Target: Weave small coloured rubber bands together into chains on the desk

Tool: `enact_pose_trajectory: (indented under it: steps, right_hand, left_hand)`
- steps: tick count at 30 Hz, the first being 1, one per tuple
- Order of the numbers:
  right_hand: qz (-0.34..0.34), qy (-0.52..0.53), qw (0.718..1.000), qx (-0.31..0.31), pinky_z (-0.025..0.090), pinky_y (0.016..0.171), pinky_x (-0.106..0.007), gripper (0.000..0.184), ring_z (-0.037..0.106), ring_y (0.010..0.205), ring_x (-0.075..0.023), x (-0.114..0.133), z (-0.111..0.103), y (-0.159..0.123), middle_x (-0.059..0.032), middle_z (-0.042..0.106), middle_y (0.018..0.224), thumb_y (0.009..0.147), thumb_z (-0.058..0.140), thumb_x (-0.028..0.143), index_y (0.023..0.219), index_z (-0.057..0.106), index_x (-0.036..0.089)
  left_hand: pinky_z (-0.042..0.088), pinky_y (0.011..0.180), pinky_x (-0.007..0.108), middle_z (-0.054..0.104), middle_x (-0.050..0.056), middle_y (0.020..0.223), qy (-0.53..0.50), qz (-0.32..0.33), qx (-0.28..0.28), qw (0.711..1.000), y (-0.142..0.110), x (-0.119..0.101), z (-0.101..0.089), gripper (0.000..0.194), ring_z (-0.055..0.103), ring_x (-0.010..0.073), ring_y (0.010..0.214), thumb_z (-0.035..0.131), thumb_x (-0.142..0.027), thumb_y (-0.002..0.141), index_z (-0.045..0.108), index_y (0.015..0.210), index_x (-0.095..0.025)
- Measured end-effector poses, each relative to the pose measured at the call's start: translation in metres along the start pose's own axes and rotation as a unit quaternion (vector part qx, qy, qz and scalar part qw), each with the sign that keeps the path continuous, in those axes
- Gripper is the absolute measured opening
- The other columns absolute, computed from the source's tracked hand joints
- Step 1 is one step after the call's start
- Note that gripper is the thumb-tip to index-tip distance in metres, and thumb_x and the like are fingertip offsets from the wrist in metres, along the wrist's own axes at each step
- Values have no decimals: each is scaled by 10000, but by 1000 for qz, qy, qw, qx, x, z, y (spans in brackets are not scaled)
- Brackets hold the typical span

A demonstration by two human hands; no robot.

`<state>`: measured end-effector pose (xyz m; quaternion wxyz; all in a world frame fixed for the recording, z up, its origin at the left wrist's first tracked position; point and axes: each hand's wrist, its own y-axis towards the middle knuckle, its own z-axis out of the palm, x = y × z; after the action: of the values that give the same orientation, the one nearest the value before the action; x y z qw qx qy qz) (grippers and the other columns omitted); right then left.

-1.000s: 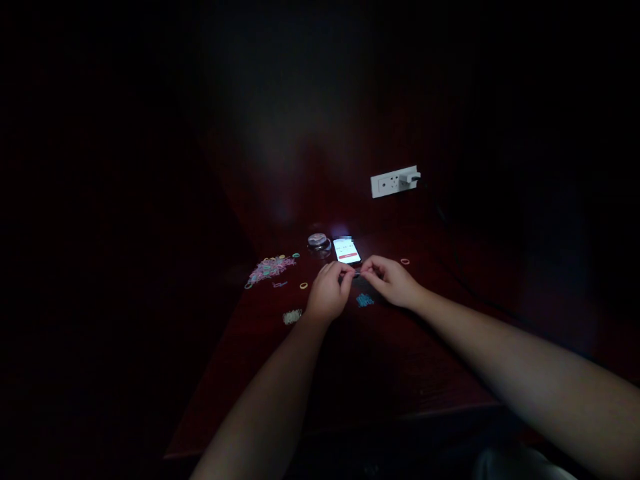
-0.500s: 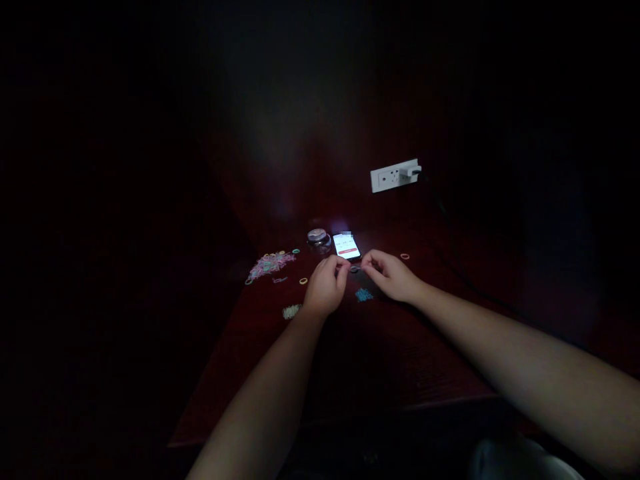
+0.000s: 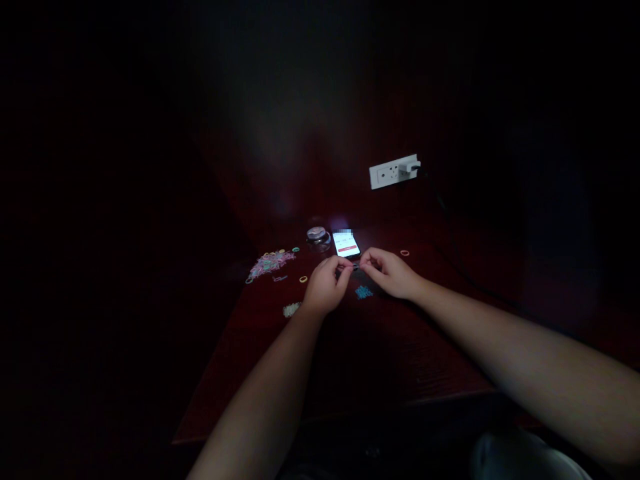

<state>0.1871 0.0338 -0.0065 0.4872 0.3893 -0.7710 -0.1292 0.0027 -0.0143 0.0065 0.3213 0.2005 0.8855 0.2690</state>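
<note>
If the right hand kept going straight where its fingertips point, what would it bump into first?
Probably the small pale thing between the fingertips, then the left hand, which faces the right hand closely. The dim light leaves the exact depth unclear.

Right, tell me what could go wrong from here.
The right hand could brush the loose blue pile beside it and scatter it. The left hand might do likewise to the pale pile nearby. Both hands are close to the phone, so a slip could nudge it.
</note>
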Motion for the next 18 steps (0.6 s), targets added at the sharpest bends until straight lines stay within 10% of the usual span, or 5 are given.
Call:
enact_pose_trajectory:
  steps: [18]
  right_hand:
    - [13,15,1000,-3,387,594,-254,147,491,622,-131,1,-1,1,-3,536,693,902,464,277,845,543,166]
  left_hand:
    - [466,739,273,674,41,888,-4,-12,12,1000,0,4,1,169,602,162,809,493,-284,905,628,896,-182]
